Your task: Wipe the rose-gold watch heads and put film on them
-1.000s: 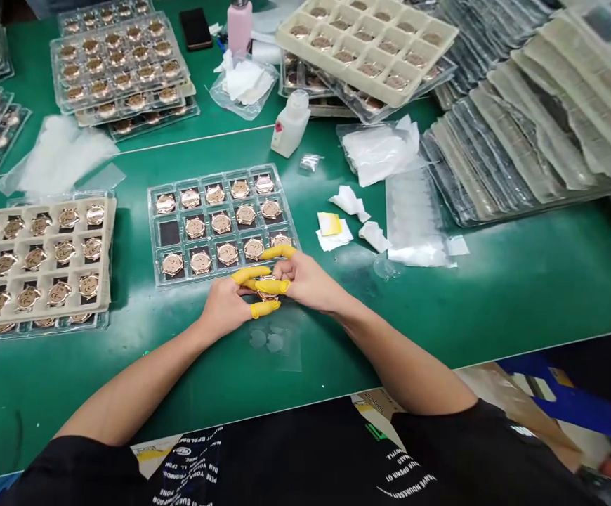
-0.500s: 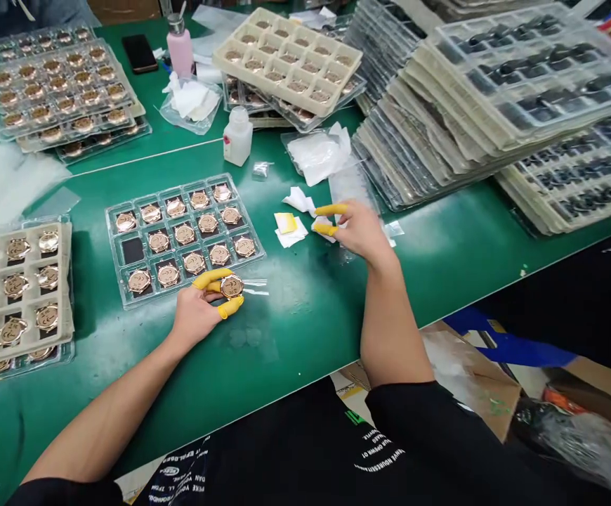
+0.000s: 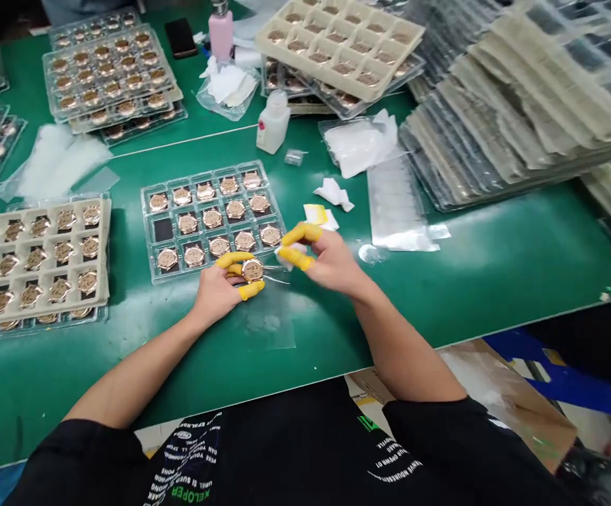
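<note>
Rose-gold watch case (image 3: 253,270): held just past the near edge of the clear tray, over the green desk, with its face up and tilted slightly toward the camera.
Left hand (image 3: 215,295): closed in a firm pinch around the watch case's rim, with yellow finger cots (image 3: 247,289) on the fingertips.
Right hand (image 3: 331,263): fingers drawn nearly together beside the watch case, apparently pinching a white wipe (image 3: 291,257); motion blur makes the hold hard to read.
Clear tray (image 3: 200,169): near the middle of the desk, with fourteen watch cases seated in three rows. One pocket at the left end of the middle row shows only a dark pad.
Beige tray (image 3: 47,203): at the desk's left side, its pockets holding rows of watch cases.
Far side of the desk: more loaded trays (image 3: 51,62), a pink bottle (image 3: 221,35), a white plastic bottle (image 3: 274,123) and a phone (image 3: 180,37).
Right side of the desk: tall stacks of trays (image 3: 495,119), their contents hard to make out.
Progress: the clear tray has fourteen pockets filled and one without a case; the case in hand is outside the tray. Many trays around the desk remain loaded or stacked.
</note>
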A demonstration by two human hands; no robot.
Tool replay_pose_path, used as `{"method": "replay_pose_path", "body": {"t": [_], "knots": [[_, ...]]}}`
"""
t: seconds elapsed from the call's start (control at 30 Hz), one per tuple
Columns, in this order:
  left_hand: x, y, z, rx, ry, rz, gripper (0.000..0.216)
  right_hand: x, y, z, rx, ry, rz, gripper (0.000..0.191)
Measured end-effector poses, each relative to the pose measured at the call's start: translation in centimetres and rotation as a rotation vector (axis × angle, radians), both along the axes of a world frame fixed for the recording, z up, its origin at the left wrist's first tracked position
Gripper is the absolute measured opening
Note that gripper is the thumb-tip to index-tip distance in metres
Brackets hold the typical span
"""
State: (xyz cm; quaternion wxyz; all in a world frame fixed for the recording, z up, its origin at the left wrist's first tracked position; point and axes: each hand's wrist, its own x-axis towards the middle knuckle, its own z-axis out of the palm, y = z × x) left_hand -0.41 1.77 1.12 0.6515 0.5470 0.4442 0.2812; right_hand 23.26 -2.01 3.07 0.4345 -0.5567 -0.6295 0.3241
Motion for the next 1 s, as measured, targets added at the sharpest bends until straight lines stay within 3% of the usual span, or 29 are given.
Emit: {"method": "replay_pose_path", "body": {"t": [0.1, 0.23, 0.33, 0.53, 0.67, 0.8, 0.93, 1.0], "knots": [[-0.1, -0.1, -0.4, -0.004, -0.030, -0.030, 0.063, -3.0, -0.5, -0.7, 0.163, -0.206, 0.108, 0.014], [-0.2, -0.2, -0.9, 0.001, -0.049, -0.020, 0.058, -3.0, -0.4, -1.5, 0.257, -0.367, 0.076, 0.012], [-0.3, -0.3, -1.0, -0.004, -0.069, -0.017, 0.057, -2.9, -0.2, -1.7, 0.315, -0.387, 0.175, 0.014], [-0.3, -0.5, -1.0, -0.001, -0.050, -0.017, 0.056, -3.6, -0.1, -1.7, 0.260, -0.525, 0.096, 0.013], [-0.2, -0.6, -1.2, -0.005, -0.049, -0.020, 0.058, -3.4, -0.1, -1.9, 0.296, -0.478, 0.209, 0.013], [-0.2, -0.6, -1.4, 0.000, -0.038, 0.007, 0.056, -3.3, 0.0, -1.9, 0.287, -0.489, 0.121, 0.011], [-0.1, -0.6, -1.5, -0.023, -0.043, 0.009, 0.060, -3.4, 0.2, -2.0, 0.334, -0.435, 0.211, 0.012], [-0.1, -0.7, -1.5, -0.033, -0.039, 0.013, 0.060, -2.7, 0.4, -2.0, 0.308, -0.473, 0.124, 0.012]]}}
